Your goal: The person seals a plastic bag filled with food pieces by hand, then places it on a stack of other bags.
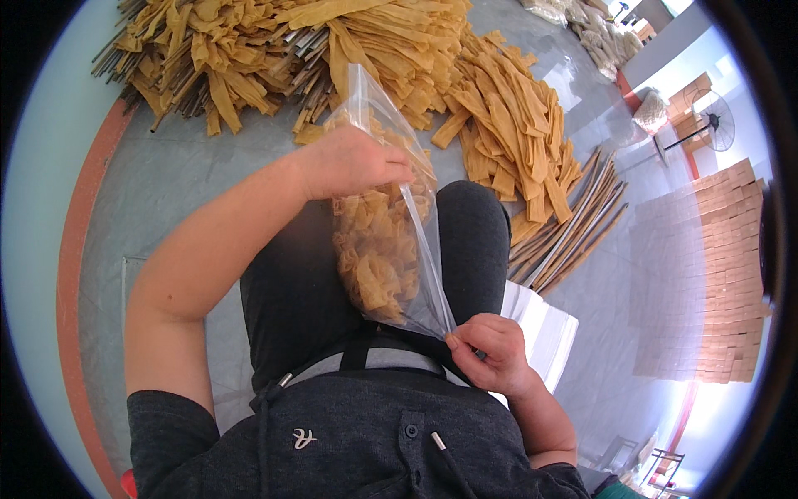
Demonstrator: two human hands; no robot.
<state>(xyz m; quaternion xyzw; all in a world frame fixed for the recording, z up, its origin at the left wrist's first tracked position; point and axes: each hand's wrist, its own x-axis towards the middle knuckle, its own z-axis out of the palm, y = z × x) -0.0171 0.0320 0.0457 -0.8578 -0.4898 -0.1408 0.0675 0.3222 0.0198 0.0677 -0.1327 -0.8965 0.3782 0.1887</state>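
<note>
A clear plastic bag [426, 241] lies across my lap, filled with crinkled tan-yellow pieces [376, 249] whose material I cannot make out. My left hand [353, 164] is closed on the bag's edge strip, partway along it, with the fingertips pinched together. At the near end of the same strip, my right hand [490, 351] pinches the bag's corner between thumb and forefinger. Between the two hands the strip runs fairly straight. Its far corner stands up beyond my left hand, over the piles on the floor.
Ahead lies a large heap of tan-yellow strips [407, 41] with thin rods [307, 50] among them. A second strip pile [515, 108] and a bundle of long sticks [573, 220] lie to the right. A white stack [544, 333] sits by my right thigh. Brown cartons [706, 274] and a fan [712, 121] stand farther right.
</note>
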